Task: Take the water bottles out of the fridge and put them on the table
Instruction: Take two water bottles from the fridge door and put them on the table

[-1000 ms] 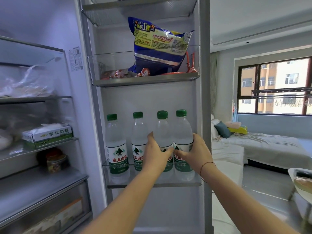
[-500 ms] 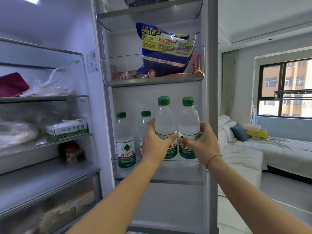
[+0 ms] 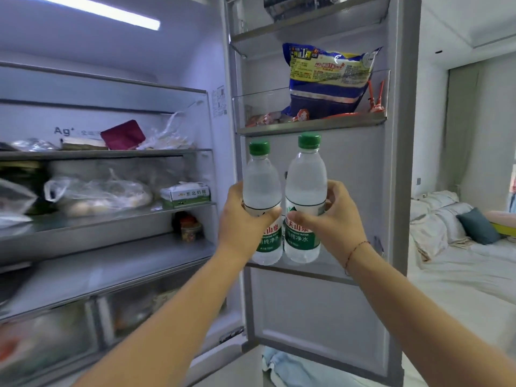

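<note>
Bright daylight fills the room behind the open fridge door (image 3: 321, 303), with a bed (image 3: 452, 263) to the right; no table is in view.

Head view: the left hand (image 3: 241, 219) is wrapped around the left bottle (image 3: 261, 180) at mid-body, thumb across the front just above the label. The right hand (image 3: 332, 219) is clamped on the right bottle (image 3: 305, 177) in the same way. Both bottles are upright, side by side and touching or nearly so, their bases level with the front rail of the lower door shelf (image 3: 329, 272). Whether they are fully clear of it cannot be determined. A mid-body grip probably keeps each bottle vertical and balanced for the carry.

A blue snack bag (image 3: 329, 79) stands in the door bin above, close over the green caps, so upward clearance appears limited. Any bottles remaining on the lower door shelf are hidden behind the hands. Judged status: extraction step, transfer to the table pending
</note>
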`<action>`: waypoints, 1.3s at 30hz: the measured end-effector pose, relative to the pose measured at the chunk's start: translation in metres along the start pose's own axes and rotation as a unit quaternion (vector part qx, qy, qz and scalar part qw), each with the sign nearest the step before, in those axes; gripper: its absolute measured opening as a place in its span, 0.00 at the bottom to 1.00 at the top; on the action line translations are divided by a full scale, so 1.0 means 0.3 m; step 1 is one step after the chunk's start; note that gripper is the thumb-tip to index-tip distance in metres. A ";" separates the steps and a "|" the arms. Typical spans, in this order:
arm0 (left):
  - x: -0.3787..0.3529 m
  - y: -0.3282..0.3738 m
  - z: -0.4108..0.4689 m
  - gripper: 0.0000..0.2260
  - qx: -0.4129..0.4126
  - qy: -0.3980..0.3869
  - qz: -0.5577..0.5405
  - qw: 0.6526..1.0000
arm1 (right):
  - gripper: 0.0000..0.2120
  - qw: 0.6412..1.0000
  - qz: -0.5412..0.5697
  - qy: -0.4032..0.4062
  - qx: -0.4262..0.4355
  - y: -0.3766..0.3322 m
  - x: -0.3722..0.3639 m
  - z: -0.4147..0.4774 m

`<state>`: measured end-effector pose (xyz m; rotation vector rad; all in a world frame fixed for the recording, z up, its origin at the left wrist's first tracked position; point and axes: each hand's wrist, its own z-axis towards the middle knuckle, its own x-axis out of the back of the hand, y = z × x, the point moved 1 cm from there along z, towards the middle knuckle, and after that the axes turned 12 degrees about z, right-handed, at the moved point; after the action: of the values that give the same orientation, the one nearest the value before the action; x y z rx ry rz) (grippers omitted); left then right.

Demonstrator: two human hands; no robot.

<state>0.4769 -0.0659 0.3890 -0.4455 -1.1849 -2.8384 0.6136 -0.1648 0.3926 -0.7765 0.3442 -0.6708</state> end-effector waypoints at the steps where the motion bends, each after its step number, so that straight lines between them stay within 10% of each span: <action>1: 0.035 -0.016 -0.024 0.32 0.010 0.006 0.006 1.000 | 0.32 1.000 0.009 -0.012 -0.011 0.004 -0.030 -0.026; 39: 1.311 0.029 -1.451 0.31 0.288 0.166 0.162 0.929 | 0.31 0.904 0.180 -0.336 -0.196 -0.501 -0.739 -1.443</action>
<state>-0.0071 -0.3462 0.2121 -0.1053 -1.5945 -2.0490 0.1614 -0.3242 0.2220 -1.2356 -0.0224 0.0472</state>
